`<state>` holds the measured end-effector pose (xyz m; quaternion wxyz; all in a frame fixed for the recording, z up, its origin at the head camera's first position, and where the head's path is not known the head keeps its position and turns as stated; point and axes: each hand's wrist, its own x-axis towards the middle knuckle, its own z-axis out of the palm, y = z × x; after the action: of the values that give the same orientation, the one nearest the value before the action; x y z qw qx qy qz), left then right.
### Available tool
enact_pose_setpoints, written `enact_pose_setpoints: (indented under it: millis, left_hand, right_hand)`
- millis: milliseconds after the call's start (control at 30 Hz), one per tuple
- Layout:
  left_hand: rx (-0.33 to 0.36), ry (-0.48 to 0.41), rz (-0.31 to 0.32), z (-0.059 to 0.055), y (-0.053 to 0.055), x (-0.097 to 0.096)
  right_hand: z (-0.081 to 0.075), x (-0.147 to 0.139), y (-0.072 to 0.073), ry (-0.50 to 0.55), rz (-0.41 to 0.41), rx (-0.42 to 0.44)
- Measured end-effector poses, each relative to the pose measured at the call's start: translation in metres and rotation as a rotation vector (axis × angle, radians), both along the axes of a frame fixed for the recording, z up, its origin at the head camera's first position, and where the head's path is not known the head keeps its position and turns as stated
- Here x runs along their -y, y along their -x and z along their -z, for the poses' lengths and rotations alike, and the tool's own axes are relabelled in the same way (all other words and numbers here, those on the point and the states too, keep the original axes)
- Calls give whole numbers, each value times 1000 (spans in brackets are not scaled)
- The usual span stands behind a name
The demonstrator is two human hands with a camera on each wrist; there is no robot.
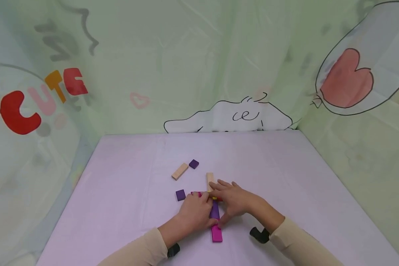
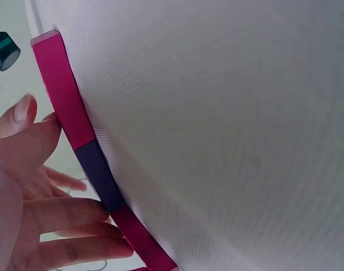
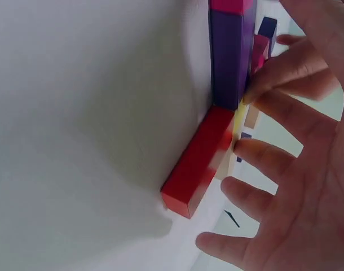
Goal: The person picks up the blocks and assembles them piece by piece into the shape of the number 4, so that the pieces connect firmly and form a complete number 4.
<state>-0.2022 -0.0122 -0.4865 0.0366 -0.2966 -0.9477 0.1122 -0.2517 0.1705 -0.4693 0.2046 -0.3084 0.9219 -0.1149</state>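
Colored blocks lie joined in a cross on the table: a magenta block (image 1: 217, 235) nearest me, then a purple block (image 1: 214, 210), a yellow block (image 1: 214, 198) at the crossing, and a wooden block (image 1: 210, 178) beyond. To the left runs another magenta block (image 1: 194, 193), to the right a red block (image 3: 197, 161). My left hand (image 1: 194, 212) touches the left side of the cross, its thumb against the near magenta block and its fingertips by the crossing. My right hand (image 1: 235, 200) is spread over the right arm, fingertips at the yellow block, thumb beside the near magenta block.
Left of the cross are a loose wooden block (image 1: 180, 171) and two purple cubes, one farther back (image 1: 194, 164) and one closer (image 1: 180, 195). A black wrist device (image 1: 259, 235) shows at the right sleeve. Printed cloth walls (image 1: 193, 74) stand around the table (image 1: 126, 162).
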Motion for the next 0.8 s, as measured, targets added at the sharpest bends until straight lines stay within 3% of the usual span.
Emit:
enact_pose_setpoints:
  millis: [400,800]
  left_hand:
    - [-5,-9,-4,-3,0,2]
    - [8,-26,-2,1,0,2]
  right_hand:
    - [5,3,-9,-2,-6,-97]
    - [6,3,-10,28,-17,-97]
